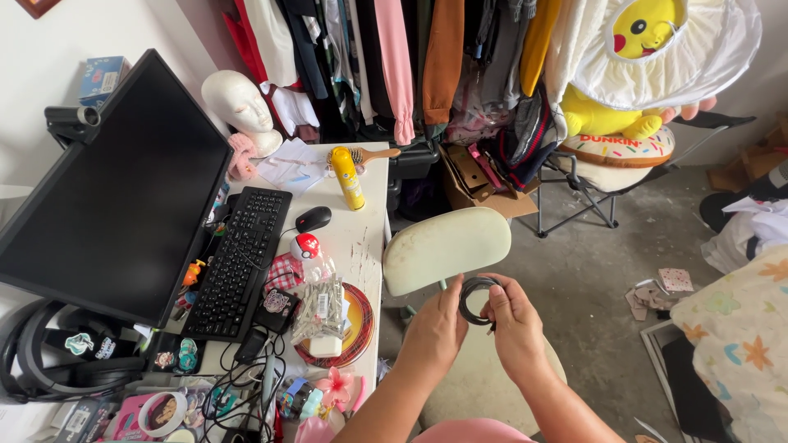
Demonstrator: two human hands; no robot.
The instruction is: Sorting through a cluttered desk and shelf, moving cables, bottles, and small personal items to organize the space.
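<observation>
Clutter covers the narrow white desk at left: a large black flat monitor, a black keyboard, a black computer mouse and a yellow spray can lying flat. Beside the desk stands a cream padded chair on grey concrete floor. Above the chair seat, the left hand and right hand pinch a coiled black cable between thumbs and fingertips. Clothes hang behind

Both hands gripping coiled black cable
</observation>
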